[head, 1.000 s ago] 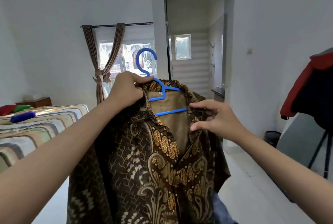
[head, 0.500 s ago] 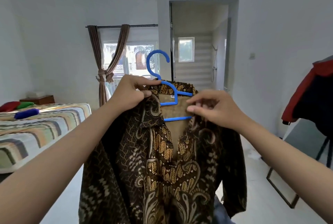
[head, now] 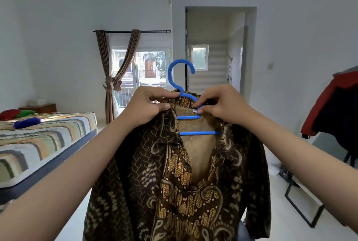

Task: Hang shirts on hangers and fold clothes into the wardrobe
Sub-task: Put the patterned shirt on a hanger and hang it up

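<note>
Between both hands' [head: 147, 106] [head: 222, 105] grip, shirt collar [head: 186, 101] on hanger [head: 181, 78]

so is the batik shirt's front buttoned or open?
Open at least at the top: batik shirt plackets spread apart, showing lining and blue hanger bars. Lower down, cannot tell.

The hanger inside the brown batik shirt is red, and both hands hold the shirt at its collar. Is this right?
Not quite. The head view shows that the hanger is blue, not red. The rest stands: the left hand and right hand hold the brown batik shirt at its collar.
</note>
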A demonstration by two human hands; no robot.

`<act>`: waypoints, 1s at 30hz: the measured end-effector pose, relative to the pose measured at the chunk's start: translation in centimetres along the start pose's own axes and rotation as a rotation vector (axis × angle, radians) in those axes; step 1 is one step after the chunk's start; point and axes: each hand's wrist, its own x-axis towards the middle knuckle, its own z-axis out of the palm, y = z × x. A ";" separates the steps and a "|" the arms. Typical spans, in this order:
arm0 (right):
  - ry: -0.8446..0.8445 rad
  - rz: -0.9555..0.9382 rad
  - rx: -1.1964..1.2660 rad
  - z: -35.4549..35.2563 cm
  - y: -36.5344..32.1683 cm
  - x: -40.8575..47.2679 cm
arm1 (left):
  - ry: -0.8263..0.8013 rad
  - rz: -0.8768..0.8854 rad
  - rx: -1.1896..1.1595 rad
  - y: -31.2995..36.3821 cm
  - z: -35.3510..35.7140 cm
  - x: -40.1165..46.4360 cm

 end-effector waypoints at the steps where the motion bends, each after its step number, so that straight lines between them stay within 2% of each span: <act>1: 0.003 0.005 0.009 -0.1 -0.2 0.1 | -0.012 -0.006 0.003 -0.2 -0.5 -0.2; 7: 0.005 0.043 0.026 -0.8 -1.7 -0.1 | -0.150 0.008 0.139 -1.7 -2.7 -2.7; 13: 0.036 0.064 -0.079 -1.5 -3.3 -1.1 | -0.064 -0.023 0.056 -3.1 -4.3 -3.8; 25: 0.130 0.186 0.007 -4.0 -5.9 -6.0 | -0.049 0.002 -0.154 0.6 -2.9 -4.0; 30: 0.184 0.225 -0.029 -6.2 -7.9 -8.6 | -0.029 0.003 -0.090 1.9 -3.0 -5.4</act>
